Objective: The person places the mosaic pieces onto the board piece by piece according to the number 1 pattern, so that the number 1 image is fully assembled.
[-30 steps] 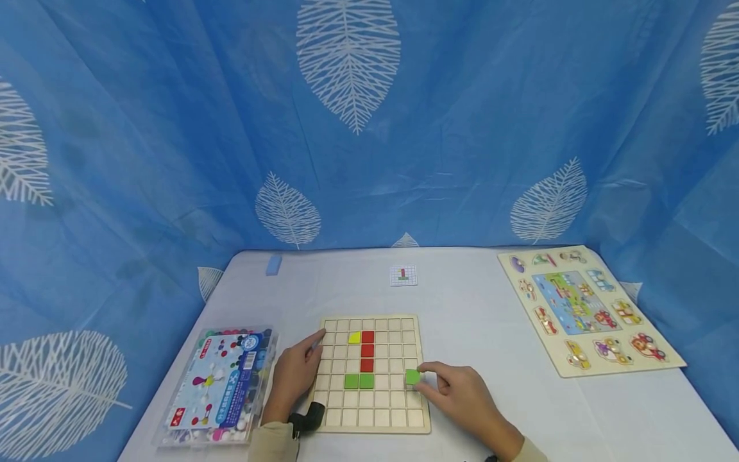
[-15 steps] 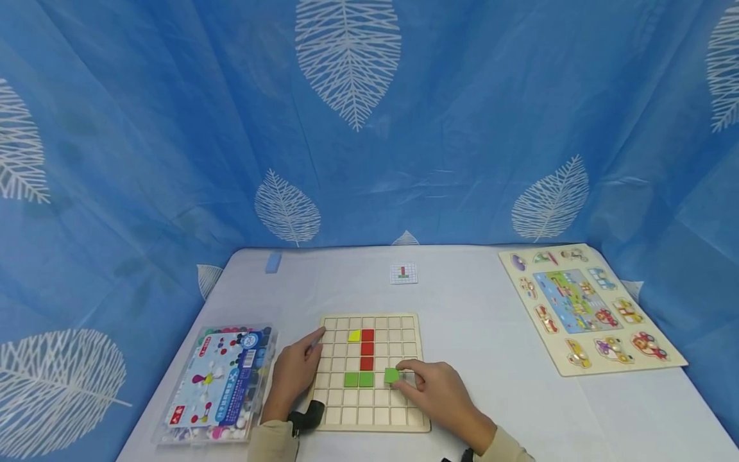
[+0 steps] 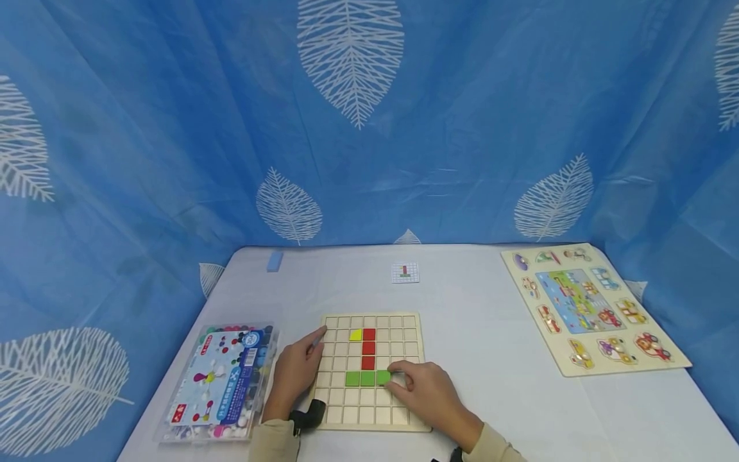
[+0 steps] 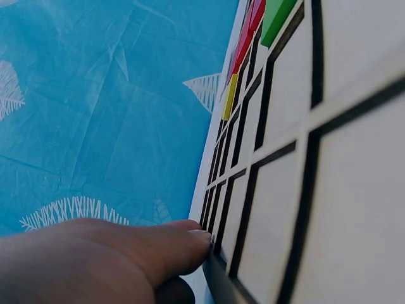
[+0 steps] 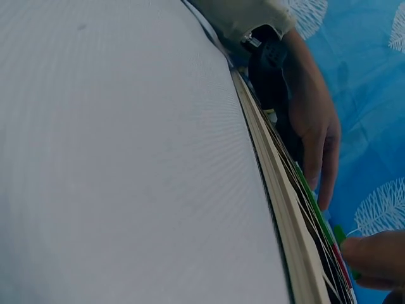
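A wooden grid board (image 3: 351, 416) lies on the table. On it are a yellow tile (image 3: 355, 335), a column of red tiles (image 3: 368, 348) and a row of green tiles (image 3: 352, 378). My right hand (image 3: 430, 393) pinches the green tile (image 3: 382, 377) at the right end of that row, under the lowest red tile and one cell right; it sits slightly tilted at its cell. At the board's left edge rests my left hand (image 3: 294, 371). In the left wrist view its extended finger (image 4: 171, 247) touches the rim.
A clear box of molecule-model pieces (image 3: 213, 385) stands left of the board. Behind the board lie a small pattern card (image 3: 405, 273) and a light blue block (image 3: 274, 261). A wooden picture puzzle (image 3: 594, 308) lies on the right, with blue curtains (image 3: 462, 160) around the table.
My right hand has carried the green tile leftward across the board to the right end of the green row. The left hand has stayed at the board's edge.
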{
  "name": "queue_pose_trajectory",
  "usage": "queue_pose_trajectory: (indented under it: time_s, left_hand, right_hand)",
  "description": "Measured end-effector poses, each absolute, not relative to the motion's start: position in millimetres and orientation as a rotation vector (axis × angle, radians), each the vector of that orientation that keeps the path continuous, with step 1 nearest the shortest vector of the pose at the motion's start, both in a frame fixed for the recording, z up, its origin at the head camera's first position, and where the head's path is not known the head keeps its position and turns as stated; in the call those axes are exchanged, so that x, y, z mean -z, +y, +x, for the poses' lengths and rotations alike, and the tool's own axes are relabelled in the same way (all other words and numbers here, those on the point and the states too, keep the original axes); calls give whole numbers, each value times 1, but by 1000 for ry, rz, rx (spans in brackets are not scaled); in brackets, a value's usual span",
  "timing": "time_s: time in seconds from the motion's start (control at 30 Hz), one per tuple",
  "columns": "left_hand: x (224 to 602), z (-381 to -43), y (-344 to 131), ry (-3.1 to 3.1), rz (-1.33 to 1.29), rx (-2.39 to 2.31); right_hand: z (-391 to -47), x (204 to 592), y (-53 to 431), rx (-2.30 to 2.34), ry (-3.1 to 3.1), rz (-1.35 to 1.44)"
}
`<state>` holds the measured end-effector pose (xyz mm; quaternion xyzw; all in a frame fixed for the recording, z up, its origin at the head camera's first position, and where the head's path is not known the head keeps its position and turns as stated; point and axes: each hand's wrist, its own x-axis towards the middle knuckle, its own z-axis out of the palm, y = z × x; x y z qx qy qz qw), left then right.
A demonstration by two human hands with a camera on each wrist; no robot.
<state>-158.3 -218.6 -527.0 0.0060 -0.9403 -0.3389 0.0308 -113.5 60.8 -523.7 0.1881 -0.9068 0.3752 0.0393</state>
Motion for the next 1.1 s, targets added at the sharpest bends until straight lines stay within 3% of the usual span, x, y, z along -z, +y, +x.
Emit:
queue_pose_trajectory:
  time_s: [1.1]
  left_hand:
    - [525, -157, -217, -2892, 10, 1030]
  right_hand:
    - [-114, 525, 58, -1118, -2867, 564]
